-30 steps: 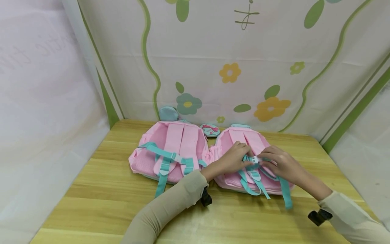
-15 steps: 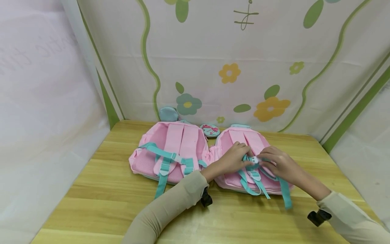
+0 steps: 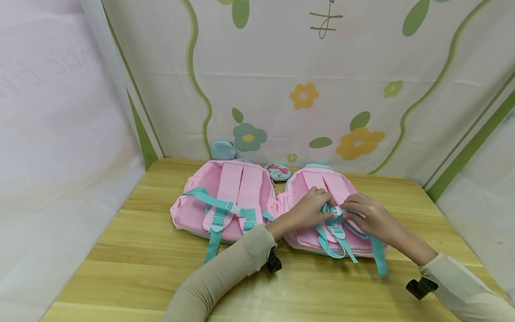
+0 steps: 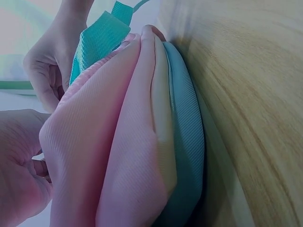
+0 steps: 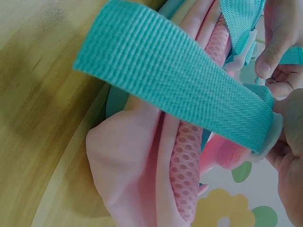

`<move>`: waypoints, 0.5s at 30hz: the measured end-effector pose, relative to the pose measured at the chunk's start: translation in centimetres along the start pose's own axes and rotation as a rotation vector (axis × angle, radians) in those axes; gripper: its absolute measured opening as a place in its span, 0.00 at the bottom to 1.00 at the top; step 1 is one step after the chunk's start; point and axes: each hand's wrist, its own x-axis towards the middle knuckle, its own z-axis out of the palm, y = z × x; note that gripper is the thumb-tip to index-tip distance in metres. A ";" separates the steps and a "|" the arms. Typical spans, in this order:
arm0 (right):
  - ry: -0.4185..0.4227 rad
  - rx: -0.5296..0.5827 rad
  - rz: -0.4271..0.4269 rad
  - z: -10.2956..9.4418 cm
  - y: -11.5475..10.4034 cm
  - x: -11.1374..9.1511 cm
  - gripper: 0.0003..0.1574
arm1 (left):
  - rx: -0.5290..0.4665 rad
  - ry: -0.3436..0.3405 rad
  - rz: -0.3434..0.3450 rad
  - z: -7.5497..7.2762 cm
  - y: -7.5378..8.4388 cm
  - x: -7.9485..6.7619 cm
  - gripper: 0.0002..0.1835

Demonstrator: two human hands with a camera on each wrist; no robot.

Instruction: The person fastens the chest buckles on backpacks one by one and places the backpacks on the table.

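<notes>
The right-hand pink backpack [image 3: 295, 237] lies on the wooden table with its shoulder straps facing up. Over its middle, a small white plastic buckle [image 3: 337, 211] on teal webbing sits between both hands. From the left, my left hand [image 3: 310, 209] pinches the teal strap at the buckle. My right hand [image 3: 372, 217] pinches the buckle's other side. A teal strap end [image 5: 165, 75] hangs down below that hand. In the left wrist view, the backpack's side [image 4: 128, 156] hides the buckle. Fingers partly cover it in the head view, so whether its halves are joined cannot be told.
A second pink backpack [image 3: 231, 179] lies close on the left, its teal chest strap [image 3: 213, 201] running across its shoulder straps to a white buckle. Small round pouches, a blue one [image 3: 223, 150] and a printed one [image 3: 277, 171], are behind. A flowered cloth backdrop [image 3: 261, 76] rises at the back.
</notes>
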 end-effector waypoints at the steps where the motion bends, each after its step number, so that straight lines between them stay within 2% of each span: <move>1: 0.001 0.002 0.001 0.0 0.0 0.0 0.31 | -0.002 0.001 0.000 0.0 0.0 0.0 0.12; 15: 0.003 0.005 0.017 0.3 -0.1 0.1 0.32 | -0.032 0.027 0.008 0.1 -0.2 0.1 0.12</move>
